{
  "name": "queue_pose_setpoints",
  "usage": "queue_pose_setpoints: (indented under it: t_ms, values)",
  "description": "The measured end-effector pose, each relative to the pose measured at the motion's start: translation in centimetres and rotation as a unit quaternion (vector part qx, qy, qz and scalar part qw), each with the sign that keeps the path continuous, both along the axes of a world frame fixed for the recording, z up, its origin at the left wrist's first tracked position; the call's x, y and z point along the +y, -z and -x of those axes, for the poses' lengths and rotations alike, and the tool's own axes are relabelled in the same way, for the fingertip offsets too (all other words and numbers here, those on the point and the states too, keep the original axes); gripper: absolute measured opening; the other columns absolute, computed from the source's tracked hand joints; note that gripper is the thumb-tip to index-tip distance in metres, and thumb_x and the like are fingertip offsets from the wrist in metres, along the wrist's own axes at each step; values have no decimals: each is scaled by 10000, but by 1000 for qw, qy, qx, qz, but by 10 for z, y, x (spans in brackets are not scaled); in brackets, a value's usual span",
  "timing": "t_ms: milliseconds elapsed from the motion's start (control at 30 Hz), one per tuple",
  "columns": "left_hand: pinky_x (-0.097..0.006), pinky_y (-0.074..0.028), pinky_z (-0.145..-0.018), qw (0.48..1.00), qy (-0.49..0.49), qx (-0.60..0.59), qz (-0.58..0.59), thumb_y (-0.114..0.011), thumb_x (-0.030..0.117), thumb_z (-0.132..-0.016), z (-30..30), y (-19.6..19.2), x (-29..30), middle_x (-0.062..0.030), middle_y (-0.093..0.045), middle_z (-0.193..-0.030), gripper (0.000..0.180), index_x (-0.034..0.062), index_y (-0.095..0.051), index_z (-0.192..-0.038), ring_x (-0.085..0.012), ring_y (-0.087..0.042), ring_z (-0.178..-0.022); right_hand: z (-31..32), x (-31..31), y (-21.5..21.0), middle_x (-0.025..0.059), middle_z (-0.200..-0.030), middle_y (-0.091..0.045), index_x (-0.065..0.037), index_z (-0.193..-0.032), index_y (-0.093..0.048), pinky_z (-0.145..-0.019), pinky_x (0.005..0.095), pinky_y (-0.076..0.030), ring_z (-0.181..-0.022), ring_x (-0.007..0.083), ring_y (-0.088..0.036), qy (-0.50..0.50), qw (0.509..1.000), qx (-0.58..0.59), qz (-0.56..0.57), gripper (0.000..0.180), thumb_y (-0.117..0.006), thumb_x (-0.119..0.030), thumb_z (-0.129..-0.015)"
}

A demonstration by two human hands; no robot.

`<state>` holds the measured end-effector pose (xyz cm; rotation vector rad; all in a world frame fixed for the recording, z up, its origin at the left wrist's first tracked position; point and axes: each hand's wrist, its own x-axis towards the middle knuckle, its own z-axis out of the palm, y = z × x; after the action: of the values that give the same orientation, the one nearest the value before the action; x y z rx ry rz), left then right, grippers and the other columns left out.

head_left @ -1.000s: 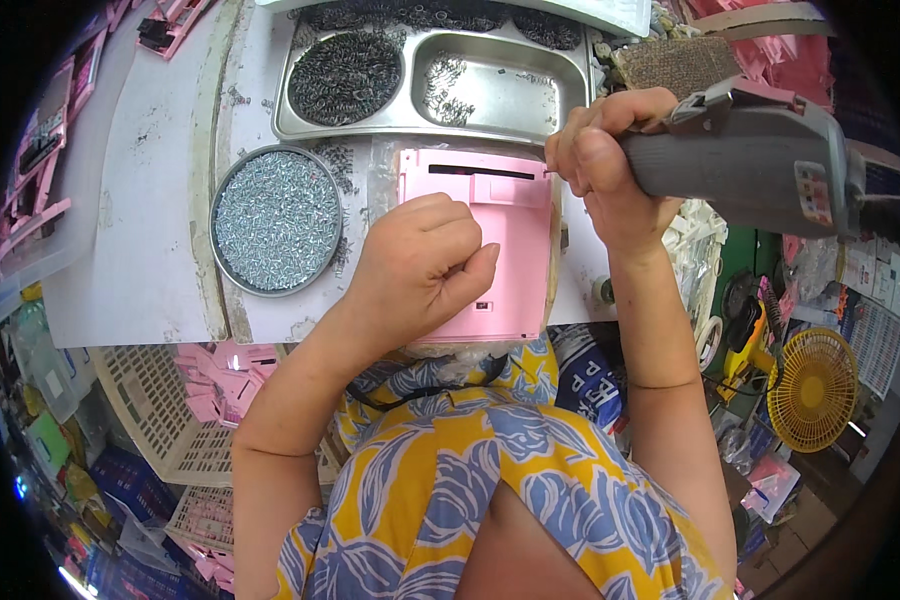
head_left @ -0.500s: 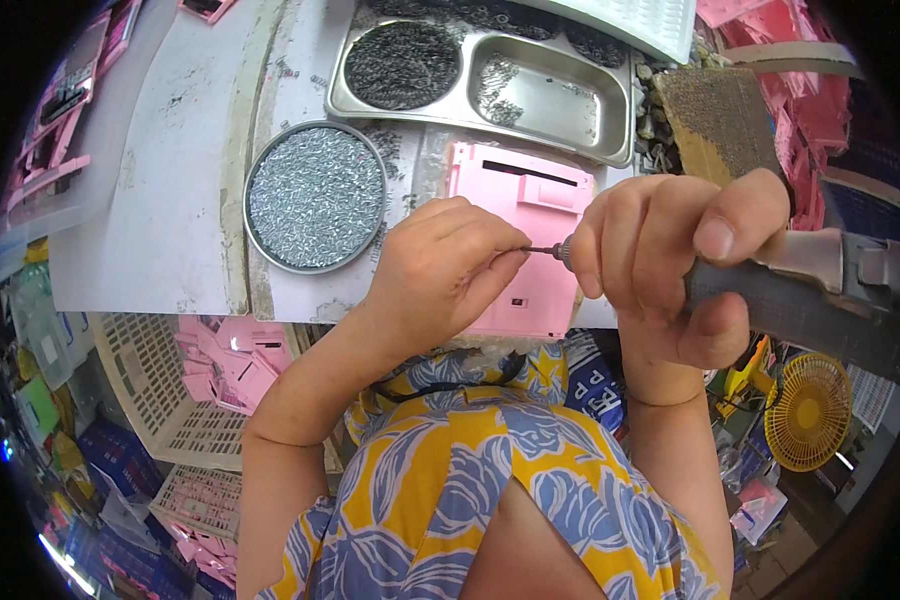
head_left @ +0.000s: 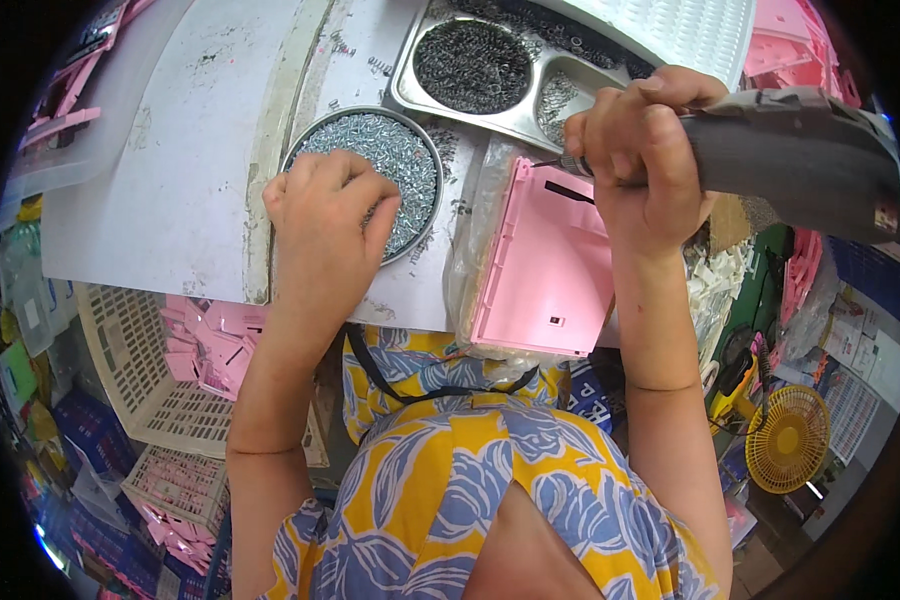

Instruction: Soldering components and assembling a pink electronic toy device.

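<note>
Fingertips of left hand (head_left: 325,215) dip into round dish of glittery screws (head_left: 395,165).

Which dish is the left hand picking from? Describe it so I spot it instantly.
Start at the grey worktop. Near its front edge, left of the pink plastic panel, sits the round metal dish heaped with small silvery screws, under the left hand. Unlike the rectangular divided tray behind it, it is circular.

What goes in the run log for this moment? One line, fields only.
left hand: fingers in round screw bowl | right hand: gripping grey power screwdriver, tip at pink panel top edge | panel flat on table
</note>
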<state>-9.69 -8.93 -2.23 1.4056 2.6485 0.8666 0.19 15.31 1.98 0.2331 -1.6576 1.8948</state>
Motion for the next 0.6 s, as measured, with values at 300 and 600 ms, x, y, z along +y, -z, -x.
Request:
queue_pose_setpoints:
  t_ms: [300,600]
  values:
    - [-420,-367,-869,998,50,-25,-35,-715,189,-840,9,7,10,-39,-605,-893,132,91,-627,-822,-255,-562,-891,3,-5,3,4,-624,-414,-62,-1185,-524,-559,352,-456,-520,121,-399,-10,1000,-12,-6,207,-562,-173,-1014]
    - [-435,-365,-918,961,245,-39,-125,-769,198,-795,-33,1,16,-13,-707,-1188,196,106,-596,-804,-203,-625,-1038,3,-4,4,10,-611,-422,-54,-1180,-530,-542,344,-446,-512,120,-398,-25,1000,-14,0,210,-582,-154,-1002]
